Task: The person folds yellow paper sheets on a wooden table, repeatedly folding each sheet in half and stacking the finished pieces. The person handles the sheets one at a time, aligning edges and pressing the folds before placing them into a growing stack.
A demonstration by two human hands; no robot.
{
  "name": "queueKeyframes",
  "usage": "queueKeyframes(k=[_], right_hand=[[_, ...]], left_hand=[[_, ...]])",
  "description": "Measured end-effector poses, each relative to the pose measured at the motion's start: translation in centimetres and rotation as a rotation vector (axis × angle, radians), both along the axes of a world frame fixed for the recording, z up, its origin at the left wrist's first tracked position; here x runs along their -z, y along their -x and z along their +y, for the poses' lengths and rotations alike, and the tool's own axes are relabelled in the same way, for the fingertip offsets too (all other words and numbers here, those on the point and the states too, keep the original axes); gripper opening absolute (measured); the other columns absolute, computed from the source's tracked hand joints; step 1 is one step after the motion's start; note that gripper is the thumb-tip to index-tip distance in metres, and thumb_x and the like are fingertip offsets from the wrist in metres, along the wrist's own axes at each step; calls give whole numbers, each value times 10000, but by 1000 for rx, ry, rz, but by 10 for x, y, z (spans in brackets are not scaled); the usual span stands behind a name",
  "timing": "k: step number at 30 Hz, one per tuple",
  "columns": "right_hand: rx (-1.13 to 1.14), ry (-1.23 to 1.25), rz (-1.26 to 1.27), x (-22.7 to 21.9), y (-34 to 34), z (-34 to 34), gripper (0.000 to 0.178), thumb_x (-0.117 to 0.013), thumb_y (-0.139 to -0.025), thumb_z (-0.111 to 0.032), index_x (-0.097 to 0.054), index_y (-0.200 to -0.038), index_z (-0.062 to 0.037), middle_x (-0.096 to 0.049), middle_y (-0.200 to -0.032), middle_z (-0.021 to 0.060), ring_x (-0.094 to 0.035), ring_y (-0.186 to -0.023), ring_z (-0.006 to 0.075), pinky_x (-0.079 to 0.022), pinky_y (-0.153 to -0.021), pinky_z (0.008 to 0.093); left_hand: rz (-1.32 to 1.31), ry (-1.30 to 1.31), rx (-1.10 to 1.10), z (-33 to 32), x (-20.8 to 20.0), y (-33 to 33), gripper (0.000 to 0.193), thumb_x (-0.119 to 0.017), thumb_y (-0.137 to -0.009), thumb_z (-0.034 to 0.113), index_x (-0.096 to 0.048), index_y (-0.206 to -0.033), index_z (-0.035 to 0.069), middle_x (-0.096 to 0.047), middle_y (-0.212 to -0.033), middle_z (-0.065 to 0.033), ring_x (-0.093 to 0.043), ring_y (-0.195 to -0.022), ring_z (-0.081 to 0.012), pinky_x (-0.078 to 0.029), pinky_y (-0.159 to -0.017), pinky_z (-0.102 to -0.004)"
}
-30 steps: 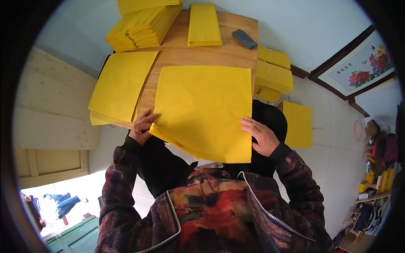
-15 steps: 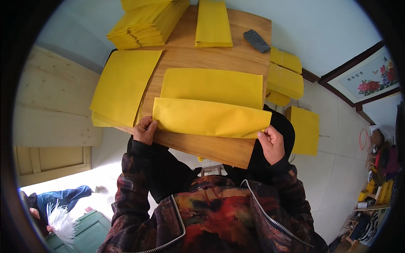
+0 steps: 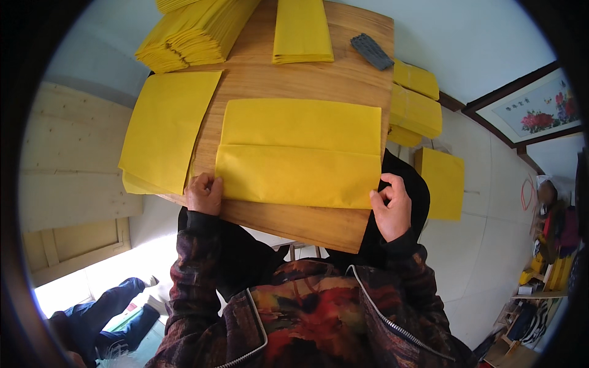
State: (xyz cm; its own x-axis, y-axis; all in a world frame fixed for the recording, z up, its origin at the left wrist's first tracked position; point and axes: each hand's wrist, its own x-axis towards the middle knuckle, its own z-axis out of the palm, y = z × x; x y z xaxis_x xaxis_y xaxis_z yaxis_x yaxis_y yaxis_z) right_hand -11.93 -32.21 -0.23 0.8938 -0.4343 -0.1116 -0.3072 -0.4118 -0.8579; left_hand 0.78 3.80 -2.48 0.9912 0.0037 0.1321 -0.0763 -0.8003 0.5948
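Note:
A yellow paper-like sheet, folded across its width, lies on the wooden table in front of me. Its front flap is flat, and a straight edge runs across the middle. My left hand is closed, with fingertips at the sheet's front left corner. At the front right corner, the bent thumb and fingers of my right hand pinch the edge. Left of the sheet lies a pile of flat yellow sheets, its lower ones slightly askew.
Farther back stand a thick stack of folded yellow sheets, a smaller folded stack and a dark grey ribbed thing. Yellow bundles sit beyond the table's right edge. A person's legs show at lower left.
The front flap, raised and bulging before, now lies flat with its edges lined up to the sheet. Both hands have shifted slightly left. The person at lower left has moved.

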Motion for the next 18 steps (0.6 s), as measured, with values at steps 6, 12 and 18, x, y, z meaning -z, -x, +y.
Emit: queueKeyframes(k=[6,12,18], right_hand=[[50,41,-59,-2,0,6,461,-636,-814,-8,-488,-1250,-46,-547,-592,55,-514,-524,134,-434,-544,275],[3,106,-130,2,1,5,373,-632,-823,33,-535,-1175,-42,-524,-624,34,-493,-561,108,-430,-570,256],[-9,131,-83,9,-2,1,184,-641,-812,19,-584,-976,-43,-522,-654,66,-517,-570,175,-429,-551,302]], left_hand=[[-66,-84,16,-4,-1,-1,174,-669,-792,208,-624,-722,55,-599,-663,-96,-577,-697,-295,-439,-712,-414],[-41,-112,-13,-8,-5,1,157,-665,-792,210,-621,-735,71,-591,-654,-79,-575,-696,-289,-424,-735,-411],[-101,-122,1,-8,-4,5,118,-655,-766,180,-613,-718,80,-592,-654,-86,-580,-708,-299,-429,-739,-419]])
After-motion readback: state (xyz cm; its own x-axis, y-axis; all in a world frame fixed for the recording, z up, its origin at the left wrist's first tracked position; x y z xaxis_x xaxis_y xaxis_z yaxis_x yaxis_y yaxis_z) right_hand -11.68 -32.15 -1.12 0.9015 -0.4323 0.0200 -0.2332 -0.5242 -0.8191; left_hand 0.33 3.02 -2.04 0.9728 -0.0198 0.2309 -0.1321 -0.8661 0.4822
